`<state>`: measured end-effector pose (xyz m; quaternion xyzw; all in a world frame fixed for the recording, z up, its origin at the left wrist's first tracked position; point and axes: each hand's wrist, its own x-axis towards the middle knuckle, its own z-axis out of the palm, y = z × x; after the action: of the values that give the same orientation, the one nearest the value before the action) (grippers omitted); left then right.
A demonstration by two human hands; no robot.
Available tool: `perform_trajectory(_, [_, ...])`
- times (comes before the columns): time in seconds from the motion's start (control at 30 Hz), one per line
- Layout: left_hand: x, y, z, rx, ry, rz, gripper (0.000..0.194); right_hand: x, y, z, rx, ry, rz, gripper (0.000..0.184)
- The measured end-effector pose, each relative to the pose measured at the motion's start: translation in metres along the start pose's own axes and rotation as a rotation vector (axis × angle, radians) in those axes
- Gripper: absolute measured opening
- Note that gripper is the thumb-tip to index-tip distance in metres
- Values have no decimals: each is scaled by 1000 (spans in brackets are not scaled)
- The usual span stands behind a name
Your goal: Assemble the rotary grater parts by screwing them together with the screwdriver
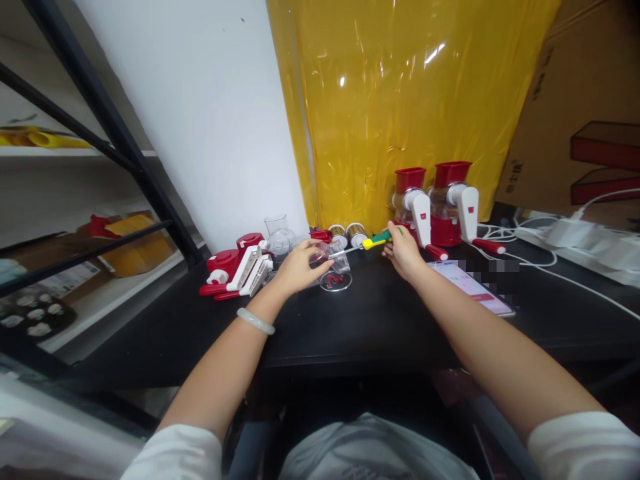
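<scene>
Clear plastic part [343, 263] sits near the centre of the frame, just above the black table [345, 333], with the left hand [303, 267] pinching it between thumb and fingers. To its right, the right hand [403, 253] has its fingers closed around the green end of a yellow-and-green screwdriver [376, 240], whose pale shaft points left toward the clear part; whether the tip touches it is too small to tell. A round disc [336, 283] with red markings lies flat just below the clear part. Behind the screwdriver, at mid-frame, two metal drums [357, 233] lie side by side. White crank arms with red handles [249, 270] lie left of centre, beside red bases [223, 262]. Right of centre stand two upright red-and-white graters [456, 203], and a phone [473, 290] lies below them.
</scene>
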<state>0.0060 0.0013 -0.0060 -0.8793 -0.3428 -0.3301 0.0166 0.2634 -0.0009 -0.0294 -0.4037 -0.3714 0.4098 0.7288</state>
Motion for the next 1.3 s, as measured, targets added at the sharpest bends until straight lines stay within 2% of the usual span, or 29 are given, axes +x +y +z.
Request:
perform_trajectory(0.43, [0,1,-1,10,-9,-13,29,0,0,2,185,-6,87,10])
perform_trajectory(0.5, [0,1,-1,14,-14,-21,29,1,1,2,161,4,75,13])
perform_trajectory(0.7, [0,0,0,7,-9,-14,29,1,2,1,37,19,4,38])
perform_trajectory(0.77, [0,-1,0,9,-2,-14,30,0,2,1,39,6,-1,36])
perform_trajectory(0.93, [0,-1,0,8,-2,-3,29,-2,-2,3,112,49,53,15])
perform_trajectory(1.03, [0,0,0,7,2,-6,29,-2,-3,3,155,29,72,9])
perform_trajectory(1.13, [0,0,0,5,3,-8,28,-1,-3,2,139,20,66,11])
perform_trajectory(1.3, [0,0,0,3,-3,-13,29,-1,-1,2,44,43,47,30])
